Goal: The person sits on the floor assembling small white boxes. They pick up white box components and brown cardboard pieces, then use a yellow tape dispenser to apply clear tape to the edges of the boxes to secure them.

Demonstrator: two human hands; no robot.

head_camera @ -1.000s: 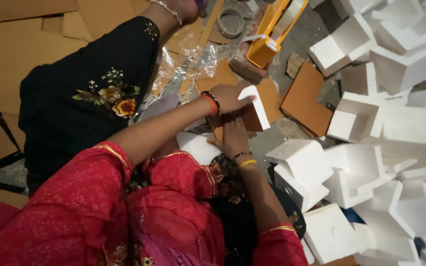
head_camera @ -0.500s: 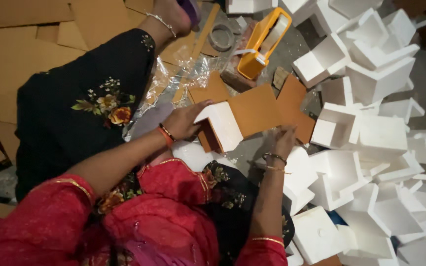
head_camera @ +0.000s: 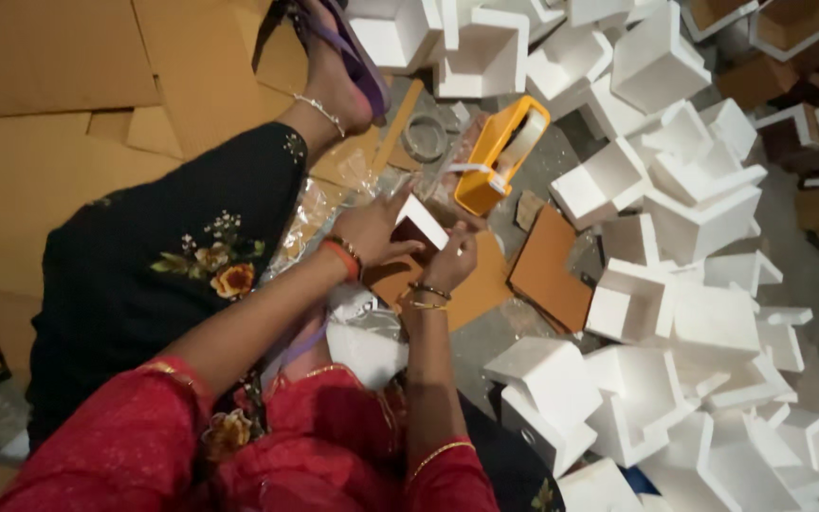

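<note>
Hands [head_camera: 372, 230] cupped — small box [head_camera: 419, 228] between

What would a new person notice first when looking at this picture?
At the centre, the left hand and right hand hold a small box, white outside and brown inside. To the right lies a big heap of white boxes. Just above the hands sits a yellow tape dispenser.

Two hands, left [head_camera: 369, 230] and right [head_camera: 451, 261], on one small box [head_camera: 419, 228]. One yellow tape dispenser [head_camera: 499, 152], one tape ring [head_camera: 425, 138], one sandalled foot [head_camera: 336, 66]. White boxes [head_camera: 656, 237] spill across the floor, far too many heaped up to count, well over a dozen.
</note>
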